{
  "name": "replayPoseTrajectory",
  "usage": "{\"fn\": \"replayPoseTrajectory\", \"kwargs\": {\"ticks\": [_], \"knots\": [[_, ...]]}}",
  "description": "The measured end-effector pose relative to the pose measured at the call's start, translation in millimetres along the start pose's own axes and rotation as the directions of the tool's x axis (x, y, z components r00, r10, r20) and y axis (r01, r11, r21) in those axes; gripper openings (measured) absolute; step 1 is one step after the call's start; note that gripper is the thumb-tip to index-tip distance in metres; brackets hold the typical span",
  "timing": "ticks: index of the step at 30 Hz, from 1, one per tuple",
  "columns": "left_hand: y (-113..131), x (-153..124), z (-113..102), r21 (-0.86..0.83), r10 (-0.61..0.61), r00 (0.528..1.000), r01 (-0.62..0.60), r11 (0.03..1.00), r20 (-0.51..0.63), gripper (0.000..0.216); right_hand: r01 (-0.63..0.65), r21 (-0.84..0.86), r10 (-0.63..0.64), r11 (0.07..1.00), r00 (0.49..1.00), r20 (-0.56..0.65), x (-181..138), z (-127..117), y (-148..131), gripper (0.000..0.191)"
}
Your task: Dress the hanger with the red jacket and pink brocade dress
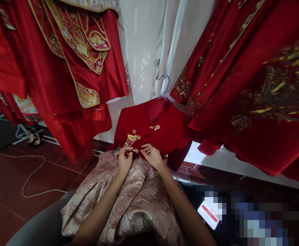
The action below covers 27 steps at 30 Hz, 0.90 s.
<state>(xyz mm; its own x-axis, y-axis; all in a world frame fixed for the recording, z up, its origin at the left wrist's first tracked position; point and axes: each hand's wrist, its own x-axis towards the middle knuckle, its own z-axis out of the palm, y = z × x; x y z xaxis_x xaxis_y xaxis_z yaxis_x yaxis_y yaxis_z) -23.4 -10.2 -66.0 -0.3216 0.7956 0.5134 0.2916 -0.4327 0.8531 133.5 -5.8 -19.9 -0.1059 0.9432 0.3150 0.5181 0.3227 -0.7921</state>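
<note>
Pair of shoes (34,137), on the floor well to the left of the left hand; pale cable (44,162), looping nearer, left of the same hand. Red garments (57,85), gold-embroidered, hanging above and left of it. Brocade garment (136,186), pale pink, creased, spread below both hands. Left hand (125,158): fingers bent, thumb close to fingertips, at the lower edge of the fan ornament (131,137), which sits just above; whether it grips anything cannot be told. Flower clasp (135,150), beaded, between the two hands. Red top (165,140), long-sleeved, lying under the fingertips and extending above both hands. Right hand (151,155): fingers loosely curled, partly open, beside the clasp; any hold on the cloth cannot be told. Collar clasp (155,127), above the right hand. Purple hanger (168,84), in the neckline, farther above. Phone (208,214), screen lit, below and right of the right hand. Red gown (262,136), gold-decorated, hanging well to its right.
</note>
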Motion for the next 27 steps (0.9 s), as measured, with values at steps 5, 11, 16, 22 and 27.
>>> {"fn": "replayPoseTrajectory", "kwargs": {"ticks": [5, 11, 16, 22, 27], "knots": [[0.4, -1.0, 0.7, 0.016, 0.019, 0.996, -0.021, 1.0, 0.09, 0.016, 0.018, 0.004, -0.018, 1.0, 1.0, -0.008, 2.1, -0.9, -1.9, 0.013], [0.0, -0.5, 1.9, 0.009, 0.005, 0.993, -0.006, 1.0, 0.117, 0.018, 0.001, 0.064, -0.001, 0.998, 1.0, -0.011, 2.4, 7.5, 4.0, 0.014], [2.3, -1.4, 2.4, -0.03, -0.054, 0.992, 0.058, 0.998, 0.11, 0.023, 0.01, 0.086, -0.011, 0.996, 1.0, 0.014, 1.5, 11.4, 4.3, 0.014], [6.9, -2.1, 0.3, -0.04, -0.088, 0.991, 0.093, 0.995, 0.106, 0.021, 0.016, 0.09, -0.018, 0.996, 0.999, 0.03, 0.3, 10.9, -0.5, 0.013], [5.7, -2.7, -0.2, -0.01, -0.026, 0.996, 0.027, 1.0, 0.089, 0.018, 0.013, 0.091, -0.016, 0.996, 0.999, 0.032, -1.0, 10.1, -3.8, 0.012]]}}
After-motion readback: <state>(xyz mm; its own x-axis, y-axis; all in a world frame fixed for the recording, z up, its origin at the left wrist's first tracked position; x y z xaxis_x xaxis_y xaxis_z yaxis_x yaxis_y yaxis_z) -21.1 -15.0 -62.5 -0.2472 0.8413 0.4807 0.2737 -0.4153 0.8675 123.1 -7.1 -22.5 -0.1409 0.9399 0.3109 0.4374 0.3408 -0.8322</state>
